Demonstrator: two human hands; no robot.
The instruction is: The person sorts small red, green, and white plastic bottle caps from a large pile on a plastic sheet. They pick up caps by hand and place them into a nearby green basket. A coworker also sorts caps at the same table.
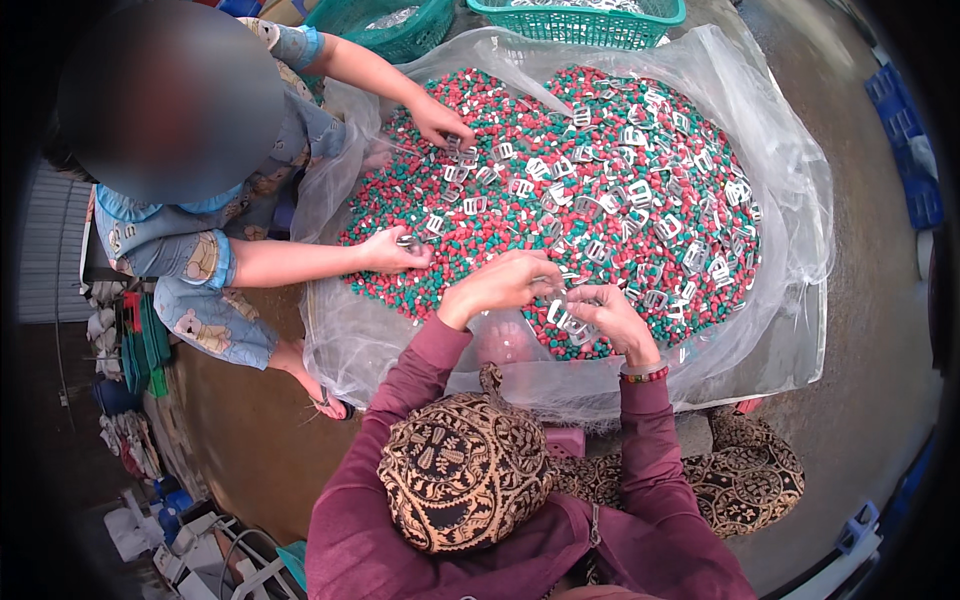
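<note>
Both my hands are over a heap of small red and green pellets [480, 100] mixed with many silver metal buckles [640, 193]. My left hand [508, 285] reaches in from the left with its fingers pinched on something by the heap's near edge; the fingers hide most of it. My right hand [612, 318], a beaded bracelet at its wrist, is closed on a silver buckle [572, 325]. The fingertips of both hands almost meet. Loose buckles lie just beyond them among the pellets.
A person in blue patterned clothes at the left works in the heap, one hand [440, 120] at some buckles, the other [398, 250] holding a buckle. Translucent netting [790, 190] lies under the heap. Green baskets [580, 25] stand behind; blue crates [900, 140] sit at the right.
</note>
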